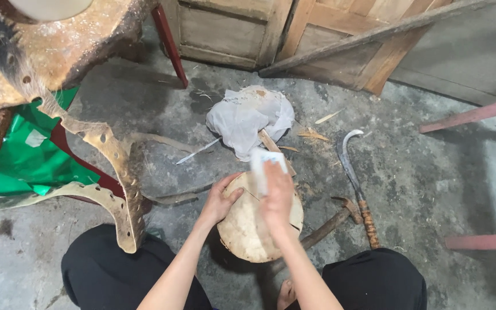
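Head view looks down on a concrete floor. At far left lies a green sheet (27,158), and over it hangs a strip of stiff hide punched with round holes (107,152). Further right, the left hand (220,201) curls its fingers over the near left edge of a round wooden block (248,229) that stands on the floor between the person's knees, holding it steady. The block looks heavy, hard and rough-topped, with a crack across its face; it seems best gripped at the rim, as that hand does. The right hand (276,195) is closed around a small white piece (262,166), perhaps cloth or paper, and presses it on the block's top. That piece looks light and soft, easy to crumple, so a pinch with the whole palm suits it. Behind the block sits a crumpled white cloth (251,117). To the right lie a hammer (337,218), partly under the block, and a curved knife with a wrapped handle (354,178). Wood shavings (314,135) are scattered near them.
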